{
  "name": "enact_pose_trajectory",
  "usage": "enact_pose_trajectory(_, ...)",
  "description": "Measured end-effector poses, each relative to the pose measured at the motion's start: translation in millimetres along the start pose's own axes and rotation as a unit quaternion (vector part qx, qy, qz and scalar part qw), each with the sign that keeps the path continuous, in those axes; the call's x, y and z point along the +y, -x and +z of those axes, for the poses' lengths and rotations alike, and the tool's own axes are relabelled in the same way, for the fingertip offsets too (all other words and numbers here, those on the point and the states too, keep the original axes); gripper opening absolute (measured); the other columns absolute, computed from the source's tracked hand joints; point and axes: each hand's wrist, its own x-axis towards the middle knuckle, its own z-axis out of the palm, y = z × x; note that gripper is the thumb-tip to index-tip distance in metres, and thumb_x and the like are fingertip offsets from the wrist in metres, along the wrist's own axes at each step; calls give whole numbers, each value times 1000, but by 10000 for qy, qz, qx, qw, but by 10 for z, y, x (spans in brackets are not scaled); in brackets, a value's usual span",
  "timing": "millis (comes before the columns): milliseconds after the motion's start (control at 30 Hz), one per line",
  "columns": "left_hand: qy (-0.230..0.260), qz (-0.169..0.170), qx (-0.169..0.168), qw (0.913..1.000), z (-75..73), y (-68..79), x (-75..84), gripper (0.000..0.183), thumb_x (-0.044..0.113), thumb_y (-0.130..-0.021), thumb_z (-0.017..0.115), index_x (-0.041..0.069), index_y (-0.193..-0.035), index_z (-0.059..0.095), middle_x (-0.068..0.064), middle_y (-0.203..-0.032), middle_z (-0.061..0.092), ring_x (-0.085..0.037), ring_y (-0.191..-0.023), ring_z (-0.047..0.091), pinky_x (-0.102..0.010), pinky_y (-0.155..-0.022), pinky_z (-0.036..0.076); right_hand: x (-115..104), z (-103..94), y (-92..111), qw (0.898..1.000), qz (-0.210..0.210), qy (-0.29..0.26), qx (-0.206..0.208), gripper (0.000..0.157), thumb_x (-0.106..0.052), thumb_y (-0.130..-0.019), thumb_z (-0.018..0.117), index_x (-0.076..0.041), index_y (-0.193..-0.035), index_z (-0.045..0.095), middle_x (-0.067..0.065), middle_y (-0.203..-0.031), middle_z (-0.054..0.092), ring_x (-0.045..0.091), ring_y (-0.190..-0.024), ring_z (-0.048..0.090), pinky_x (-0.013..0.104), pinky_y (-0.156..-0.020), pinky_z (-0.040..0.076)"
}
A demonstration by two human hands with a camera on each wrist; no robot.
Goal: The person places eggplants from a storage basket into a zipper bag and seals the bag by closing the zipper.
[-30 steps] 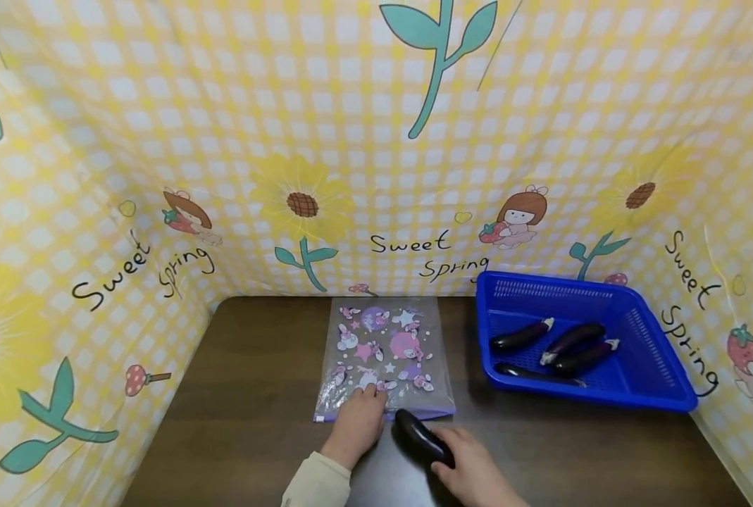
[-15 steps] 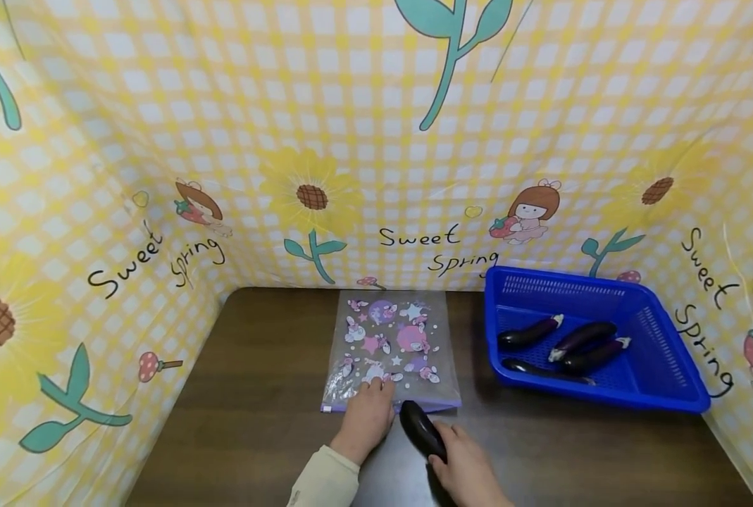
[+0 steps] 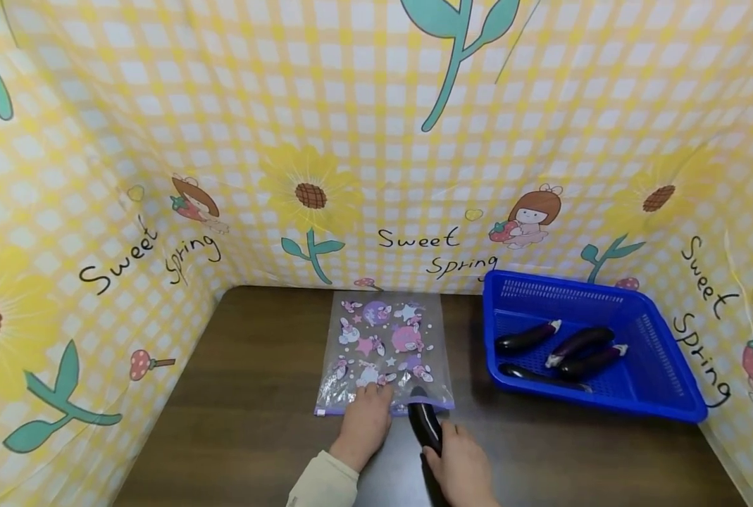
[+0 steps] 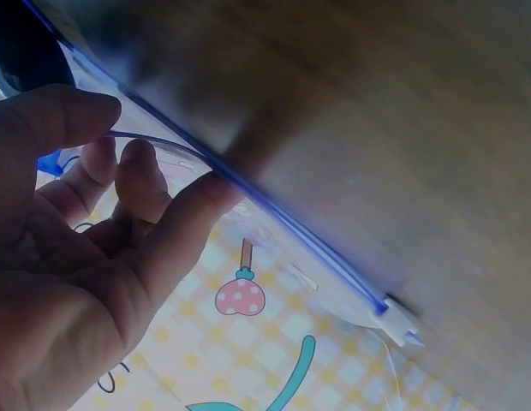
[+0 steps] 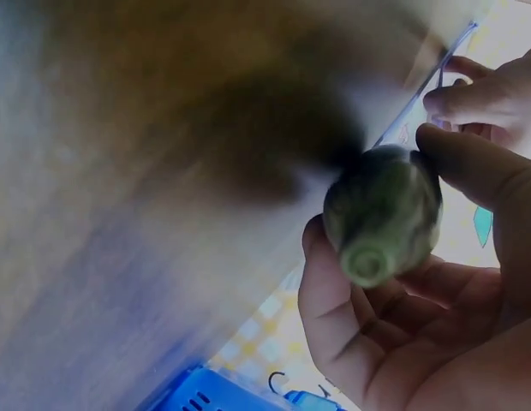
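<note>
A clear zip bag (image 3: 389,345) printed with pink and purple figures lies flat, its purple-edged mouth toward me. At that mouth, my left hand (image 3: 365,426) pinches the upper lip. In the left wrist view the purple strip (image 4: 308,240) parts into two edges near the thumb, with a white slider (image 4: 394,321) at one end. My right hand (image 3: 461,461) grips a dark eggplant (image 3: 425,426). The eggplant's far tip is under the bag's clear film, inside the mouth. Its green stem end (image 5: 381,223) faces the right wrist camera, with fingers and thumb around it.
To the right stands a blue plastic basket (image 3: 661,366) with several eggplants (image 3: 579,345) lying in it. The brown wooden table (image 3: 243,394) meets yellow checked cloth (image 3: 376,162) at the back and both sides.
The eggplant in my right hand has moved forward, from in front of the bag's mouth to with its tip inside. My left hand stays at the bag's edge.
</note>
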Motion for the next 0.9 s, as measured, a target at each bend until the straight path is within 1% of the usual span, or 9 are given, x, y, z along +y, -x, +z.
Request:
enact_pose_trajectory(67,-34,-18,30,10000,3,27,4,28,6,-69,79,8,-91,61,-12,-78,59,-28,-69,58,-38,-47,49,-6,18,16,9999,169,-3,29,46,-30,-78,86,-1,-107,64,12,-88,63,30,-73,63,48,-63,51)
enact_pose_trajectory(167,-77,0,-21,10000,8,66,26,25,5,-70,78,9,-89,62,-11,-78,60,-28,-69,59,-37,-49,51,-12,35,41,9994,337,34,64,46,-33,-77,86,-1,-101,63,12,-84,62,33,-70,63,49,-61,51)
enact_pose_trajectory(300,-168,19,-17,9999,37,87,38,28,5,-67,78,9,-91,64,-11,-78,60,-27,-69,59,-37,-50,51,-33,38,31,9991,287,70,301,45,-35,-76,87,-1,-91,61,11,-75,61,34,-64,63,50,-56,50)
enact_pose_trajectory(333,-184,41,40,9998,45,85,37,29,4,-67,78,9,-91,64,-12,-78,60,-27,-68,59,-37,-50,51,-38,37,18,9989,252,94,385,45,-35,-75,87,-1,-87,61,11,-72,60,34,-62,63,50,-54,49)
enact_pose_trajectory(467,-248,205,523,9981,88,58,27,27,0,-66,73,9,-90,63,-12,-75,57,-27,-67,57,-36,-47,49,-53,25,-58,9978,235,249,568,46,-39,-75,87,-2,-77,60,9,-64,58,31,-56,60,48,-49,47)
enact_pose_trajectory(533,-246,229,598,9976,85,42,32,26,-1,-68,71,9,-90,63,-13,-75,57,-27,-68,57,-36,-46,49,-50,21,-96,9972,244,321,623,47,-41,-75,87,-3,-73,59,10,-61,56,30,-53,59,47,-47,46)
enact_pose_trajectory(600,-228,206,543,9980,73,27,39,24,-2,-70,70,9,-90,63,-13,-76,57,-28,-69,57,-36,-46,50,-40,24,-128,9966,200,374,712,50,-43,-74,86,-3,-70,58,10,-59,55,31,-51,58,47,-46,46)
enact_pose_trajectory(767,-266,104,187,9994,21,-4,60,18,-1,-75,71,7,-90,63,-14,-77,58,-28,-71,59,-37,-46,51,-22,27,-203,9936,41,574,977,56,-53,-73,84,-3,-63,59,11,-55,55,33,-48,58,47,-42,45)
enact_pose_trajectory(900,-391,95,60,9992,2,-12,54,17,0,-77,70,6,-92,63,-14,-77,59,-28,-71,59,-37,-47,52,-28,20,-266,9926,52,690,1000,61,-59,-74,80,-3,-62,61,13,-54,55,33,-46,57,47,-40,43)
